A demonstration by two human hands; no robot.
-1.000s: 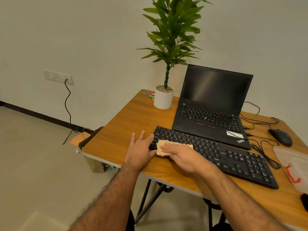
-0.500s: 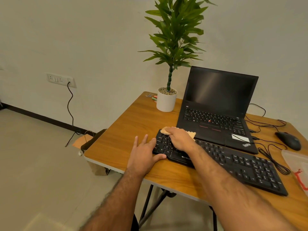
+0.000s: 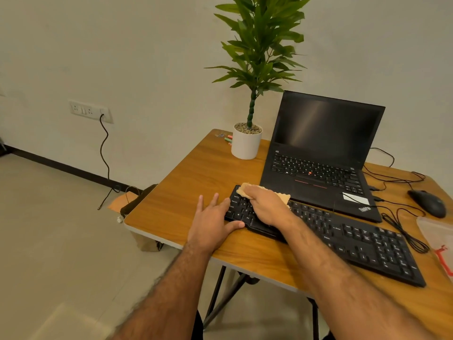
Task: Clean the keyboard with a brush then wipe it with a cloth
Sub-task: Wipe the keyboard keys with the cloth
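Note:
A long black keyboard [image 3: 353,239] lies slantwise on the wooden table [image 3: 186,192], in front of the laptop. My right hand [image 3: 266,207] presses a beige cloth [image 3: 246,190] flat onto the keyboard's far left corner; the cloth shows at both sides of the hand. My left hand [image 3: 212,220] rests flat on the table against the keyboard's left end, fingers spread, thumb along its front edge. No brush is in view.
An open black laptop [image 3: 318,153] stands just behind the keyboard. A potted plant [image 3: 246,143] is at the table's back left. A black mouse [image 3: 427,203] and tangled cables [image 3: 402,229] lie at the right, beside a clear plastic container [image 3: 438,239].
My right hand slid the cloth from the keyboard's front left edge up to its far left corner. The left hand stayed at the keyboard's left end.

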